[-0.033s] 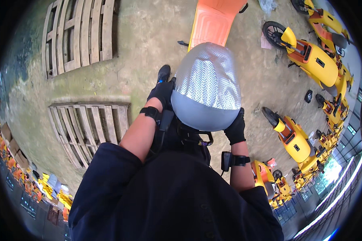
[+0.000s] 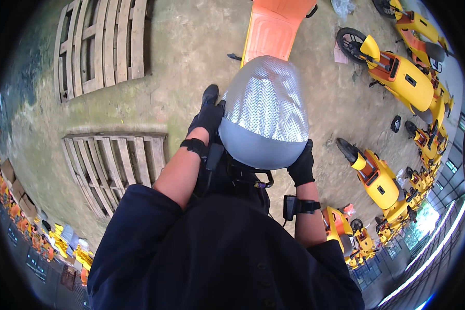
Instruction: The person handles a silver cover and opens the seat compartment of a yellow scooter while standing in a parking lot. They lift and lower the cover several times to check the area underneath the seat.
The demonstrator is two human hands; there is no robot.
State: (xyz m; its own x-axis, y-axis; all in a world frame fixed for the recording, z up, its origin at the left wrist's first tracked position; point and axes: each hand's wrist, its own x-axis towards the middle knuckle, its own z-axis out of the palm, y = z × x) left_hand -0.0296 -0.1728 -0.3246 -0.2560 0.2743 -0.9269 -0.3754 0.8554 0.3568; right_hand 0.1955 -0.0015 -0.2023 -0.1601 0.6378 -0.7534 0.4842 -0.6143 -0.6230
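I hold a silver-grey helmet (image 2: 266, 111) in front of my chest with both black-gloved hands. Its top is shiny and textured, and its lower band is plain grey. My left hand (image 2: 209, 121) grips its left side and my right hand (image 2: 300, 165) grips its lower right edge. Black straps (image 2: 248, 178) hang under the helmet against my dark blue jacket. A black band sits on each wrist. My black shoe (image 2: 210, 95) shows just past the left hand.
An orange scooter body (image 2: 274, 26) stands straight ahead on the dirt ground. Several yellow-and-orange scooters (image 2: 398, 77) line the right side. Two wooden pallets (image 2: 113, 165) lie to the left, with more yellow and orange parts at the lower left.
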